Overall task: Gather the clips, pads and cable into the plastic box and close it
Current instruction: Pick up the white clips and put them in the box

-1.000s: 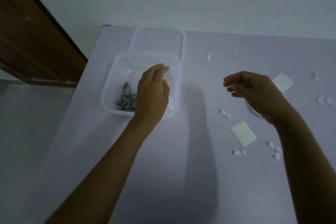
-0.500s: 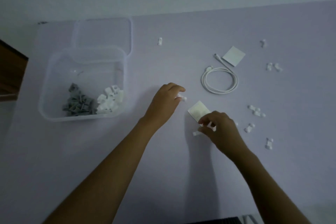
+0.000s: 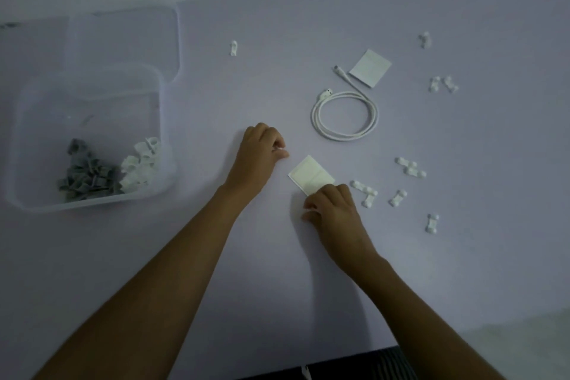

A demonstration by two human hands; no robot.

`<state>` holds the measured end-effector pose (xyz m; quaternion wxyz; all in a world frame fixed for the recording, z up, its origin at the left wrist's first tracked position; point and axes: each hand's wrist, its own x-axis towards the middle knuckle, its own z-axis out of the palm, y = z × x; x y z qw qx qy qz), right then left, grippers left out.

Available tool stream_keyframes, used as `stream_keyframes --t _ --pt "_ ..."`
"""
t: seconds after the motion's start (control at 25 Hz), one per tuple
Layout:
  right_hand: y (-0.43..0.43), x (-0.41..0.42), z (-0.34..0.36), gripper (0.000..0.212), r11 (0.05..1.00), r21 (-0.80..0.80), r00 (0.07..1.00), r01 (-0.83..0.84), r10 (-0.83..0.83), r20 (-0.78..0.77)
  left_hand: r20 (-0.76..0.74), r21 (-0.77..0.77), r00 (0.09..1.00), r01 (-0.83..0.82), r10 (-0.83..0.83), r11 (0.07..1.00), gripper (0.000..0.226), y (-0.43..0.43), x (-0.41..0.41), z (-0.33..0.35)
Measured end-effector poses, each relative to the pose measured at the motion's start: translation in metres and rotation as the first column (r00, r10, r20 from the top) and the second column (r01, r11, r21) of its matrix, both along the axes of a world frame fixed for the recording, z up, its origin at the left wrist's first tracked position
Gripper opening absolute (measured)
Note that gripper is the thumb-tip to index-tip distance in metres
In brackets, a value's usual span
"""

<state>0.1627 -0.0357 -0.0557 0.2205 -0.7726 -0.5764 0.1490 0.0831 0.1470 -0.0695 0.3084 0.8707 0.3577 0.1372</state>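
A clear plastic box (image 3: 166, 120) at the left holds a heap of grey clips (image 3: 86, 179) and some white clips (image 3: 142, 163). Its lid (image 3: 123, 40) lies behind it. My left hand (image 3: 262, 154) is in mid-table and pinches a small white clip at its fingertips. My right hand (image 3: 331, 210) has its fingers curled at the near corner of a white pad (image 3: 311, 177), closed over a clip I cannot see. A coiled white cable (image 3: 345, 116) lies further back, next to a second pad (image 3: 370, 68).
Loose white clips are scattered on the lilac table: one clip (image 3: 233, 48) lies far back, a cluster of clips (image 3: 410, 166) lies right of my right hand, and a pair of clips (image 3: 442, 85) lies at the far right. A dark striped edge shows at the bottom.
My left hand left the box and moved right to pick up a clip. My right hand came down to the pad's near corner, and the clip that lay beside it is gone from sight.
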Motion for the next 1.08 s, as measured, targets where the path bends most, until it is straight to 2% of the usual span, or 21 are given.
stream_keyframes --t 0.08,0.16,0.28,0.32,0.36,0.4,0.48,0.52,0.56,0.6,0.72,0.96,1.0,1.08 --pt "-0.004 0.010 0.015 0.003 0.983 -0.021 0.955 0.184 -0.184 -0.235 0.032 -0.010 0.998 -0.058 0.058 0.998 0.011 -0.005 -0.001 0.002" --pt "-0.013 0.026 0.029 0.009 0.912 -0.117 0.785 0.392 -0.398 -0.475 0.056 -0.088 0.993 -0.096 0.101 0.991 0.008 -0.014 0.000 0.010" --pt "-0.028 0.060 0.034 0.020 0.800 -0.195 0.540 0.568 -0.540 -0.645 0.106 -0.218 0.986 -0.107 0.132 0.970 0.002 -0.036 0.016 0.029" --pt "-0.031 0.072 0.034 0.026 0.774 -0.203 0.492 0.600 -0.558 -0.669 0.107 -0.277 0.986 -0.096 0.130 0.956 0.006 -0.046 0.024 0.035" --pt "-0.035 0.083 0.034 0.031 0.763 -0.198 0.490 0.616 -0.567 -0.662 0.099 -0.327 0.990 -0.062 0.100 0.943 0.014 -0.057 0.033 0.038" --pt "-0.040 0.094 0.035 0.032 0.770 -0.182 0.537 0.612 -0.573 -0.619 0.093 -0.341 0.995 0.000 0.034 0.940 0.021 -0.069 0.042 0.041" --pt "-0.048 0.110 0.035 0.022 0.862 -0.118 0.758 0.492 -0.491 -0.428 0.048 -0.259 0.986 0.164 -0.157 0.952 0.026 -0.086 0.055 0.036" --pt "-0.052 0.117 0.033 0.014 0.919 -0.092 0.866 0.382 -0.391 -0.310 -0.004 -0.219 0.971 0.232 -0.239 0.948 0.025 -0.090 0.060 0.032" --pt "-0.055 0.122 0.030 0.011 0.958 -0.097 0.932 0.268 -0.284 -0.226 -0.064 -0.212 0.952 0.280 -0.300 0.936 0.025 -0.092 0.064 0.029" --pt "-0.059 0.128 0.025 0.017 0.978 -0.128 0.963 0.167 -0.189 -0.191 -0.107 -0.231 0.933 0.313 -0.344 0.921 0.028 -0.093 0.069 0.027" --pt "-0.064 0.138 0.015 0.027 0.984 -0.176 0.981 0.010 -0.044 -0.190 -0.132 -0.247 0.914 0.344 -0.383 0.906 0.030 -0.098 0.081 0.024" --pt "-0.063 0.143 0.005 0.010 0.988 -0.098 0.991 -0.123 0.117 -0.059 -0.133 -0.137 0.933 0.316 -0.334 0.939 0.013 -0.101 0.090 0.015" --pt "-0.062 0.144 0.005 0.008 0.990 -0.070 0.992 -0.118 0.115 -0.054 -0.137 -0.121 0.941 0.295 -0.310 0.948 0.011 -0.100 0.091 0.015" --pt "-0.063 0.146 0.015 0.003 0.998 -0.051 0.980 0.037 -0.046 -0.191 -0.146 -0.093 0.957 0.238 -0.250 0.967 0.008 -0.102 0.091 0.018"
